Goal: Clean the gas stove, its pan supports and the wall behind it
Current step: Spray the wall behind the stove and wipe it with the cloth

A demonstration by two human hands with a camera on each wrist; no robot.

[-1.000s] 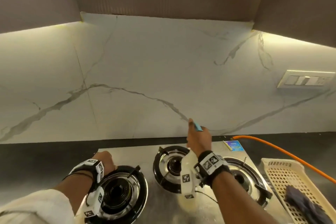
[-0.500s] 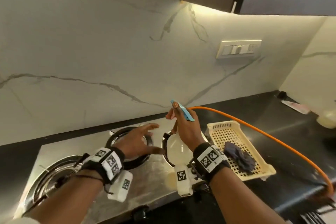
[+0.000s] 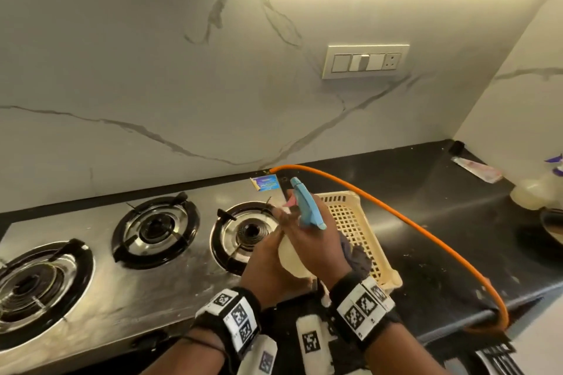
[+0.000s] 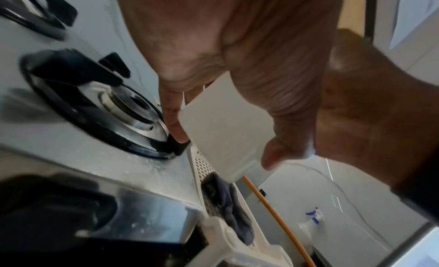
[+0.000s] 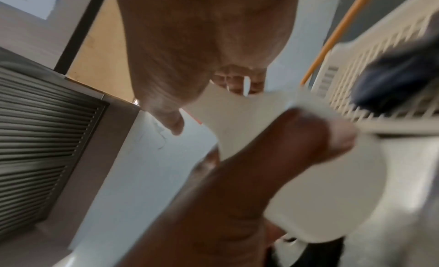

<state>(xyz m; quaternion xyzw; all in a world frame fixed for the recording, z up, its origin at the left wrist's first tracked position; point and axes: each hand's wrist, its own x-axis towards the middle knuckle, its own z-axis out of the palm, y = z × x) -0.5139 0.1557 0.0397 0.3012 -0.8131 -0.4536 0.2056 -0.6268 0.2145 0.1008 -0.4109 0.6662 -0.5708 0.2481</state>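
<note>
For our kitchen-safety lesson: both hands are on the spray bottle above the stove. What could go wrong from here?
1. The spray bottle is held in mid-air by the left hand and right hand; a slip could drop it onto the right burner.
2. Spray aimed at the wall might drift to the switch panel.

Both hands cover most of the spray bottle (image 3: 294,256), so its fill level cannot be told. Beside the bottle, the right hand (image 3: 316,248) hides part of the basket (image 3: 350,207) and the dark cloth (image 3: 359,262) inside; the right wrist view is motion-blurred
</note>
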